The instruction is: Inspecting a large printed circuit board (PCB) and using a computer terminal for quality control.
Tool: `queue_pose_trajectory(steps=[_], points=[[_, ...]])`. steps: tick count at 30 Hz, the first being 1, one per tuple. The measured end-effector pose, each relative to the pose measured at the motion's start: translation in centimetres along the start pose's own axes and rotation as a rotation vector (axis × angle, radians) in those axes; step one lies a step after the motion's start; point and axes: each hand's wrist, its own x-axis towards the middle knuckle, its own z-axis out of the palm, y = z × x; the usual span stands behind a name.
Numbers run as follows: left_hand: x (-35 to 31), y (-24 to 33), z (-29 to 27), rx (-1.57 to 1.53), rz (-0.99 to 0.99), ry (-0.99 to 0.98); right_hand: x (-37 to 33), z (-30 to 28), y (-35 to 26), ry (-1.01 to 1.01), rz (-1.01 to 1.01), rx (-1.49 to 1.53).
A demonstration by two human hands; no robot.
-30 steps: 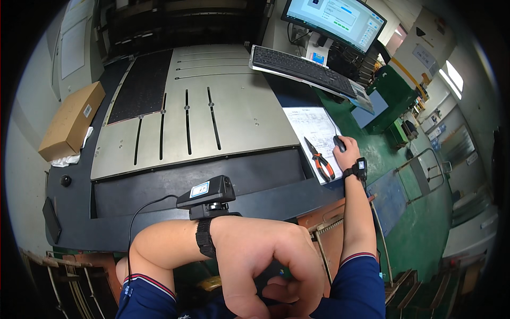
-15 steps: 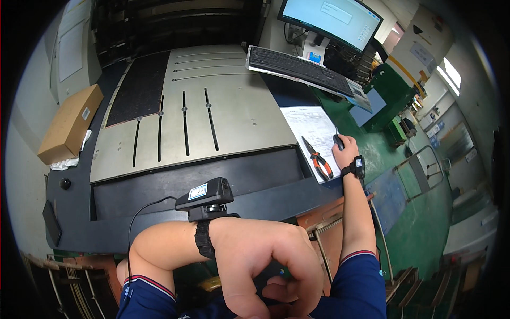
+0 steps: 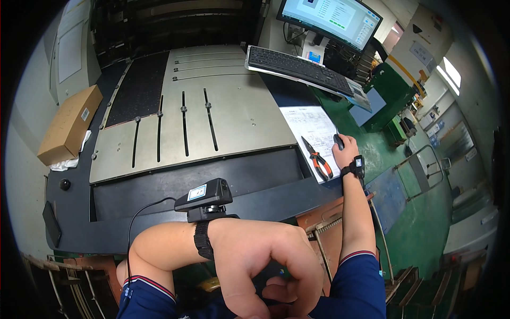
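At the right side of the machine's front ledge, my right hand [image 3: 347,152] is closed over a black computer mouse [image 3: 338,141]. The mouse lies on a printed paper sheet [image 3: 310,123]. Beside that hand, pliers [image 3: 317,160] with black and orange handles rest on the same sheet, jaws pointing away from me. My left hand [image 3: 265,255] is raised close in front of me, thumb and fingers curled into a loose loop. Nothing shows inside the loop; its lowest fingertips run past the lower edge. A black device [image 3: 204,198] with a cable is strapped to my left wrist.
A slotted metal machine bed [image 3: 234,125] fills the middle. At the left lies a cardboard box [image 3: 71,127] on white cloth. A keyboard [image 3: 300,69] sits on a raised tray below a lit monitor [image 3: 332,21]. Green floor [image 3: 419,223] and a metal-railed cart are at the right.
The monitor's picture has changed from a pale screen with a small dialog box to a window with several panels and green marks. Both hands stay in place.
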Motion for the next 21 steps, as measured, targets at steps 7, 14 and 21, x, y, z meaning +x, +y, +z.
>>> queue_pose_trajectory(steps=[7,14,21], points=[[0.6,-0.4,-0.3,-0.030,0.113,-0.030,0.0,0.1,0.1,0.015,-0.007,-0.013],[-0.5,0.1,-0.2,-0.021,0.002,0.211,-0.1,0.3,0.2,0.033,0.001,-0.002],[0.0,-0.8,-1.2,0.132,0.001,0.272,-0.3,0.4,-0.3,0.024,0.032,0.036]])
